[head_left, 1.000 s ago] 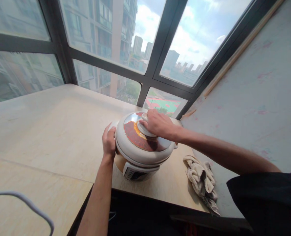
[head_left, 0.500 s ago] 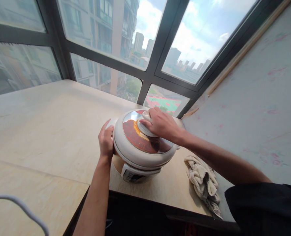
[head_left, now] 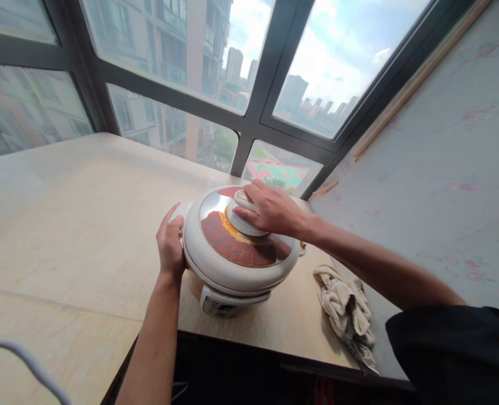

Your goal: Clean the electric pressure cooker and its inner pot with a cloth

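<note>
A round cream-coloured electric cooker stands on the pale wooden counter near its front edge. Its glass lid shows reddish-brown contents underneath. My right hand is closed over the white lid knob from above. My left hand presses against the cooker's left side, fingers curled round the side handle. A control panel faces me at the cooker's base.
A crumpled beige cloth lies on the counter to the right of the cooker, against the wall. Dark-framed windows run behind the counter. A thin grey cable curves at the lower left. The counter drops off just below the cooker.
The cooker and both hands have shifted slightly left in view. The grips on the knob and on the side look the same.
</note>
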`<state>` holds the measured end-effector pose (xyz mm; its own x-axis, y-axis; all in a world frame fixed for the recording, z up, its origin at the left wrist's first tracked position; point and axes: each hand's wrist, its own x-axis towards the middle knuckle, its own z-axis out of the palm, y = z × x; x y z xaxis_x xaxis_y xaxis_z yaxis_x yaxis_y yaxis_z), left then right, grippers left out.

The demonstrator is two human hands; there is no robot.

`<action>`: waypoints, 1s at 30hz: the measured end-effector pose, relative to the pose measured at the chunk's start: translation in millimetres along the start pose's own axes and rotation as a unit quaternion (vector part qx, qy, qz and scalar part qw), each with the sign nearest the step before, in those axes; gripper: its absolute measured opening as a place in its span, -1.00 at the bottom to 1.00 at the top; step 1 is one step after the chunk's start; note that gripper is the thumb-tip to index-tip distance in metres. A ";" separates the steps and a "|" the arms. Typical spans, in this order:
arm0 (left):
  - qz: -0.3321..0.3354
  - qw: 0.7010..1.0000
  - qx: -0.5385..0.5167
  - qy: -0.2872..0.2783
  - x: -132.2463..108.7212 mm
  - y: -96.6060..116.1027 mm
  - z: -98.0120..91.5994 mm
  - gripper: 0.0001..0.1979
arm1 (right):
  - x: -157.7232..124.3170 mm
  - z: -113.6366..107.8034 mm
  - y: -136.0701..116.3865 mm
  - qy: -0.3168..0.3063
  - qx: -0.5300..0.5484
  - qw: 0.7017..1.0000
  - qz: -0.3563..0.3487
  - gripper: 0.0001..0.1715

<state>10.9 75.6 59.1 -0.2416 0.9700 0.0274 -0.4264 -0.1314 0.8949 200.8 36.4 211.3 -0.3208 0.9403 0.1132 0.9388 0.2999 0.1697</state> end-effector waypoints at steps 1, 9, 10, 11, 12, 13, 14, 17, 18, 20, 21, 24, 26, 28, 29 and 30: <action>-0.002 1.000 -0.001 0.000 -0.2 0.6 0.4 -0.34 | 0.5 0.9 2.8 0.000 0.005 1.000 -0.013 -0.52; -0.002 1.000 -0.009 0.005 -1.6 4.0 1.4 -0.38 | 6.8 7.7 23.5 0.006 0.045 0.992 -0.115 -0.52; -0.001 1.000 -0.008 0.003 -1.6 4.1 1.2 -0.38 | 7.3 8.6 24.9 0.007 0.047 0.991 -0.122 -0.51; 0.000 1.000 -0.007 0.002 -1.5 4.2 1.1 -0.38 | 7.8 9.6 26.0 0.008 0.049 0.991 -0.125 -0.51; 0.001 1.000 -0.006 0.001 -1.3 4.3 1.1 -0.38 | 8.2 10.4 26.8 0.010 0.052 0.991 -0.127 -0.51; 0.001 1.000 -0.005 0.000 -1.2 4.3 1.0 -0.37 | 8.5 11.0 27.4 0.012 0.055 0.990 -0.128 -0.51; 0.001 1.000 -0.004 0.000 -1.1 4.4 1.1 -0.36 | 8.8 11.4 27.9 0.015 0.059 0.990 -0.129 -0.51; 0.006 1.000 0.001 -0.004 -1.0 4.6 1.3 -0.34 | 9.7 10.3 29.4 0.018 0.068 0.988 -0.136 -0.51; 0.010 1.000 0.004 -0.004 -1.0 4.8 1.5 -0.35 | 10.0 9.3 29.9 0.016 0.070 0.987 -0.141 -0.51; 0.020 1.000 0.009 0.001 -1.1 5.2 1.8 -0.37 | 10.4 6.7 30.6 0.008 0.071 0.986 -0.152 -0.52; 0.026 1.000 0.012 0.004 -1.0 5.4 1.9 -0.40 | 10.5 5.6 30.6 0.005 0.071 0.985 -0.156 -0.52; 0.045 0.999 0.026 0.009 0.0 5.6 1.4 -0.46 | 10.7 3.9 29.3 0.005 0.076 0.987 -0.140 -0.51; 0.053 0.998 0.039 0.008 1.3 5.4 0.4 -0.48 | 10.4 3.8 28.4 0.008 0.091 0.987 -0.134 -0.48; 0.058 0.997 0.051 0.013 2.5 4.8 -0.5 -0.49 | 8.4 3.4 29.9 0.013 0.113 0.982 -0.151 -0.41; 0.060 0.997 0.055 0.017 2.9 4.4 -0.8 -0.50 | 6.0 2.9 32.2 0.017 0.126 0.978 -0.163 -0.36; 0.060 0.996 0.056 0.022 3.1 3.8 -0.9 -0.52 | 2.2 2.4 35.8 0.021 0.141 0.975 -0.169 -0.31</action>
<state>7.8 77.9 62.2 -0.3229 0.9389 0.1192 -0.2936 -0.2191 0.9305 234.0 49.7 215.2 -0.6165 0.7749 0.1395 0.7743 0.6288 -0.0710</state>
